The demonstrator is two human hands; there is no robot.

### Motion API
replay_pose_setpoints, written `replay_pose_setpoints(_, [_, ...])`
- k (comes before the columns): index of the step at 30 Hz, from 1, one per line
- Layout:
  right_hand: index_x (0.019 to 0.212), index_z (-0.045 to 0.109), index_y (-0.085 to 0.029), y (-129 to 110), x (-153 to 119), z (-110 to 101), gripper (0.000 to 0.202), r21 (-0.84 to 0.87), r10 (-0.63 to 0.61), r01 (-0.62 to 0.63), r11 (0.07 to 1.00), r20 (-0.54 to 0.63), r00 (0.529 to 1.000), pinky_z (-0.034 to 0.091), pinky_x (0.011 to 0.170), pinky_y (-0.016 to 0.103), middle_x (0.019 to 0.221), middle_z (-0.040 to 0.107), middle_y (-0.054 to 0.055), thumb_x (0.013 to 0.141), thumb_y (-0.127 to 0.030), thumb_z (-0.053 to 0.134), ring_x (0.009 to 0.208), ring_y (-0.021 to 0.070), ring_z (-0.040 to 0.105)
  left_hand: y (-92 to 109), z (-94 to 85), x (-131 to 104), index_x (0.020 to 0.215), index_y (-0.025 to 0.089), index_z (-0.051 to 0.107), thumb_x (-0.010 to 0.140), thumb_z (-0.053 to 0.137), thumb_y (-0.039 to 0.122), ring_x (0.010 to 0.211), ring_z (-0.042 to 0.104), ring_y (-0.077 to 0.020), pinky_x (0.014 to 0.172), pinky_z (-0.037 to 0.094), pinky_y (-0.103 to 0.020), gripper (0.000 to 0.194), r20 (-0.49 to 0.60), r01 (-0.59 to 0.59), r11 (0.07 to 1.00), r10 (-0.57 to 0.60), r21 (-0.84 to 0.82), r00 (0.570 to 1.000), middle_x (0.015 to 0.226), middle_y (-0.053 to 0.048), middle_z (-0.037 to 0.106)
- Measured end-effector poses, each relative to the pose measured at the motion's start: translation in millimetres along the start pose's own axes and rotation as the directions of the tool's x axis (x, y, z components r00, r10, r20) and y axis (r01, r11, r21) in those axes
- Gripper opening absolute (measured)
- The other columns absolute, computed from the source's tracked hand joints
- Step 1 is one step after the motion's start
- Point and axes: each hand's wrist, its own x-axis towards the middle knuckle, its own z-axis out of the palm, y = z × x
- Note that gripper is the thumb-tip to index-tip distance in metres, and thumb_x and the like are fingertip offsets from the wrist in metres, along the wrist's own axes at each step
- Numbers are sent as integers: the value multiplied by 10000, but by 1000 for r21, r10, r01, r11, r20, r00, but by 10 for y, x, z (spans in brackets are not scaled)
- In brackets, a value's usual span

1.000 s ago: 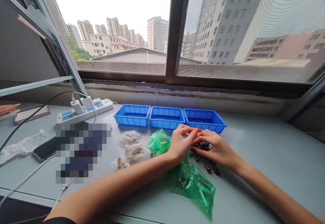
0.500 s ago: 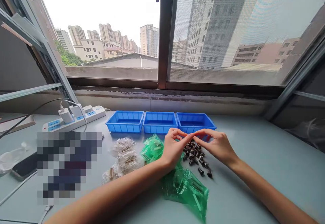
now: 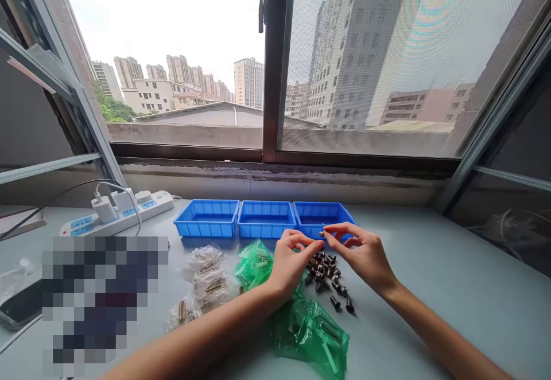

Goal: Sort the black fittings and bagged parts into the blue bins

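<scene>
Between the thumb and forefinger of my right hand [image 3: 359, 248] is a small metal piece [image 3: 322, 233], just in front of the right blue bin [image 3: 325, 213]. My left hand [image 3: 290, 259] is close beside it, fingers pinched together; what they hold, if anything, is too small to make out. Below the hands lies a pile of dark screws [image 3: 322, 271], with several loose ones at its lower right. Green plastic packets [image 3: 314, 334] lie under and in front of my left wrist, and another green packet [image 3: 253, 262] is to its left.
Two more blue bins, the middle [image 3: 266, 231] and the left [image 3: 206, 229], stand in the same row. Clear packets [image 3: 210, 279] with metal pins lie left of the green ones. A white power strip [image 3: 159, 202] with cables and a black device [image 3: 17, 308] are at the left.
The fingertips of my two hands, together before, are now slightly apart, and the small metal piece shows in my right hand. The whole view has shifted a little, with the bins lower and further left.
</scene>
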Motion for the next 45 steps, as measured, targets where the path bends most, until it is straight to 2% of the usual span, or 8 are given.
replay_pose_setpoints(6, [751,707,-208,-4,-9,8,278,38,5,-6,999,20,1000,466,424,237,779,694,59,740,-451,573,607,162,602,7,8,6,547,164,665,581,749,426,663,475,-112,571,398,-225,278,-3,1,1000,-1,15,1000,742,-18,504])
replay_pose_setpoints(11, [754,716,-202,-19,-15,13,345,74,62,-65,995,36,997,445,402,234,779,704,69,720,-523,594,562,155,584,-5,13,14,536,159,669,617,704,502,630,468,-104,544,402,-230,354,13,-14,1000,14,3,1000,778,-34,525])
replay_pose_setpoints(14, [769,719,-193,-13,-17,18,367,87,75,-78,993,35,997,432,390,233,769,708,72,707,-538,610,548,153,579,-9,6,7,601,163,703,644,683,501,636,473,-108,528,394,-224,341,34,-16,1000,16,20,999,790,-40,532])
replay_pose_setpoints(17, [780,720,-192,-10,-22,19,349,101,78,-81,992,37,996,422,378,229,789,709,74,706,-518,621,544,148,573,0,0,-5,674,170,725,690,647,492,629,467,-104,522,387,-223,331,41,-14,999,13,32,999,797,-39,530])
replay_pose_setpoints(20, [759,717,-195,-25,-26,17,310,106,67,-71,992,40,997,421,372,225,789,701,71,707,-486,625,553,147,572,17,2,-15,644,169,719,713,615,513,613,456,-101,515,377,-226,366,42,-6,999,5,44,999,786,-37,524])
replay_pose_setpoints(29, [733,707,-206,-16,-41,41,213,115,-15,6,993,73,997,460,407,227,748,677,53,708,-402,626,574,145,574,27,8,-19,608,167,711,687,627,546,609,458,-103,491,372,-216,396,65,-13,999,10,47,998,770,-40,533])
replay_pose_setpoints(37, [736,699,-196,-38,-43,45,174,132,-3,-10,991,97,995,455,397,229,706,661,42,690,-353,639,532,134,556,20,4,-8,727,162,711,672,659,520,555,453,-71,495,383,-214,366,26,24,1000,-24,5,999,790,-21,520])
replay_pose_setpoints(45, [739,696,-195,-42,-36,27,170,97,-7,0,995,70,998,451,386,230,690,669,42,683,-347,642,518,134,550,17,13,-12,779,158,692,666,666,512,518,457,-75,495,390,-214,373,10,14,1000,-14,-6,1000,672,4,521])
